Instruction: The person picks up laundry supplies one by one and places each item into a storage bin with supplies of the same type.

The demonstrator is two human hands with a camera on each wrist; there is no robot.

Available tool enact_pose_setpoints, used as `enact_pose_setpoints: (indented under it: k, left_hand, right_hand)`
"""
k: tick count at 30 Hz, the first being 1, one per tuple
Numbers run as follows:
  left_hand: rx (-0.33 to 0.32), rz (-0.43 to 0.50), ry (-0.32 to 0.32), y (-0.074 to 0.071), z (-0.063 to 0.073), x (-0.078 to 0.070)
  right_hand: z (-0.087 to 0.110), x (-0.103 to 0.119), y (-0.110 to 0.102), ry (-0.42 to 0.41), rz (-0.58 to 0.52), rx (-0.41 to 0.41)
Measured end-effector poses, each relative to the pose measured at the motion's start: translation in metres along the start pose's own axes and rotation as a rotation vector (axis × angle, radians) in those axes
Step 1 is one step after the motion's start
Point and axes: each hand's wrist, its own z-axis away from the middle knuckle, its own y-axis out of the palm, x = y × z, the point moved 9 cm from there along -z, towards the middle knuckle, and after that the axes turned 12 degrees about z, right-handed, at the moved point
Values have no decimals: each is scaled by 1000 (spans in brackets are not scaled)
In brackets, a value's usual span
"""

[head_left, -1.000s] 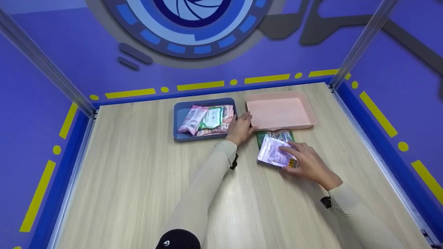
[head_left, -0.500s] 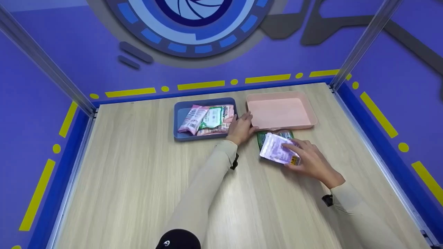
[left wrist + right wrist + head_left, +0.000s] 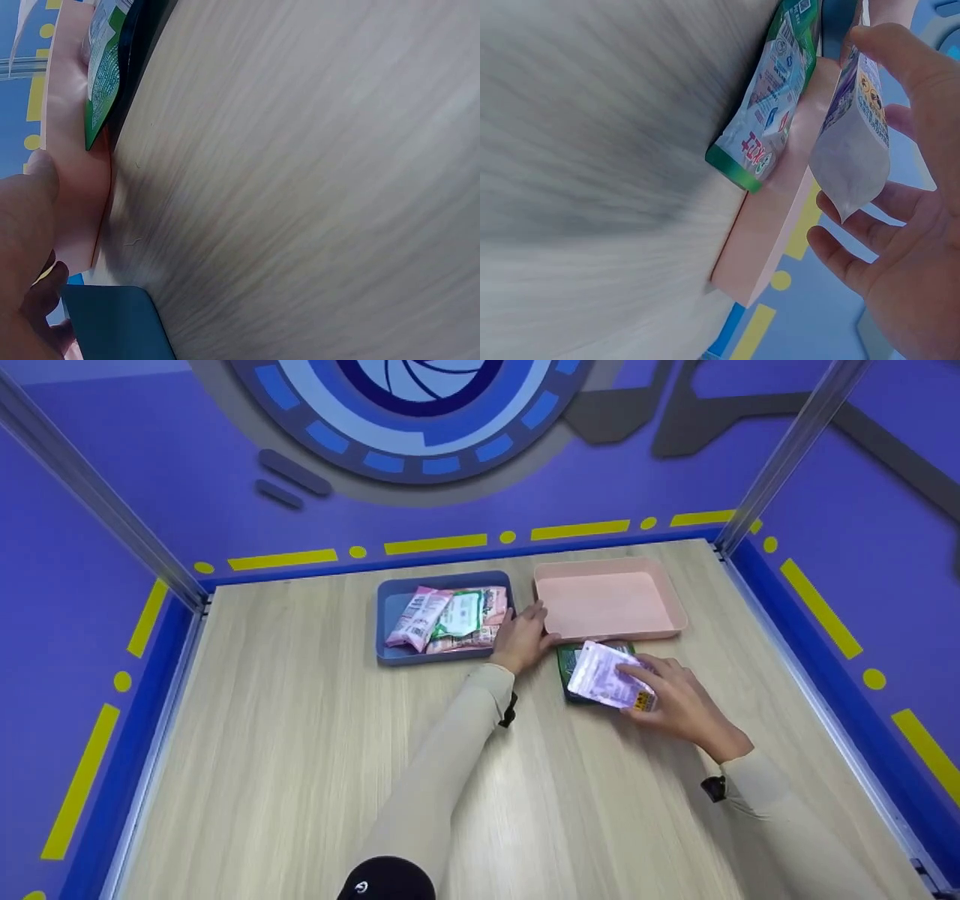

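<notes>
My right hand (image 3: 679, 701) pinches a shiny purple-and-white pouch (image 3: 598, 675) between thumb and fingers, tilted above a green pouch (image 3: 769, 112). That green pouch lies on the table against the near wall of the pink tray (image 3: 600, 604) and is partly hidden by the purple one in the head view. My left hand (image 3: 521, 643) rests between the two trays. Its thumb touches the pink tray's near-left corner, and its other fingers lie along the gap beside the blue tray (image 3: 394, 611). In the left wrist view those fingers are partly cut off.
The blue tray holds several packets, among them a pink packet (image 3: 420, 619) and a white-and-green packet (image 3: 460, 613). Nothing lies in the pink tray. Blue-purple walls with metal posts (image 3: 780, 457) border the wooden tabletop (image 3: 300, 735) at the back and sides.
The right hand has raised the purple pouch slightly and moved it to the right, uncovering more of the green pouch's left side. The left hand has stayed in place.
</notes>
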Motion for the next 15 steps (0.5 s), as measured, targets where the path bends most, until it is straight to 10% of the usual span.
enact_pose_setpoints:
  k: [15]
  left_hand:
    - [9,12,-10,2,1,1]
  right_hand:
    - [-4,-3,-4,-10,15,-19]
